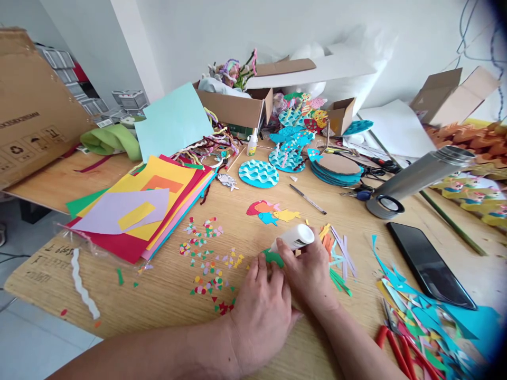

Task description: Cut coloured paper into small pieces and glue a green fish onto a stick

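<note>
My right hand (311, 269) is closed around a white glue bottle (298, 237), which is tilted with its nozzle down at a green paper piece (273, 257). My left hand (266, 301) presses its fingertips on the near edge of that green piece, partly covering it. Just beyond lie paper fish in red, blue and yellow (268, 218). Small coloured paper dots and triangles (206, 284) are scattered left of my hands. To the right are thin paper strips (344, 252).
Red-handled scissors (402, 345) lie among paper scraps at the lower right, near a black phone (430, 264) and a steel flask (420, 177). Coloured sheets (119, 211) are stacked at left. Blue wave discs (259, 174), a pen (308, 199) and a cardboard box (233, 108) stand farther back.
</note>
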Available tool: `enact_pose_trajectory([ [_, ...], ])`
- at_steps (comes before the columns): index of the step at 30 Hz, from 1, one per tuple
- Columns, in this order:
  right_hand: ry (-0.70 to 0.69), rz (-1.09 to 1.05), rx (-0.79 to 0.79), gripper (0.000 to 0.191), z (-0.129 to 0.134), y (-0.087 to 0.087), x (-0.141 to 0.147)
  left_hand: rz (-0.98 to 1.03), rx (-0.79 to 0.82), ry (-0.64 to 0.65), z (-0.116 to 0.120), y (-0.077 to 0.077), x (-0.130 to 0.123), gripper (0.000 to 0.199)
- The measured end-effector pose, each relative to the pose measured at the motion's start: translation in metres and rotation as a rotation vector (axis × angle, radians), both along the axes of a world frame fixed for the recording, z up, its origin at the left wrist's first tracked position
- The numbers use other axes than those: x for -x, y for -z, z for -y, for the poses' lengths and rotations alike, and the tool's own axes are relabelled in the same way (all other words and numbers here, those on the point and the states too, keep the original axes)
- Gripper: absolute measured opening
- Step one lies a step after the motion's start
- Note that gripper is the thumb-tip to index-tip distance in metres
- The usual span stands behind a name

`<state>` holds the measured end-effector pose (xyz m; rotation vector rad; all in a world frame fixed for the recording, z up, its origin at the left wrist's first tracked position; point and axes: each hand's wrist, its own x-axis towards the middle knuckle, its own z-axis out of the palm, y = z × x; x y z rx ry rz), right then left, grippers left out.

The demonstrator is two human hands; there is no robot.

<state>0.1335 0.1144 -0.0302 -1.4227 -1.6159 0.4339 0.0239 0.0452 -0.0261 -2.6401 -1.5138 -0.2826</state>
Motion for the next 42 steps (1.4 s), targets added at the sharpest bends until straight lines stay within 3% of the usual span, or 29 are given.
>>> enact_pose_trajectory([
  [42,0.0,-0.033,0.021,0.019,0.0001,-0.0016,0.0004,-0.004,0.009,0.003,0.0006,-0.0008,-0.0001,0.059],
])
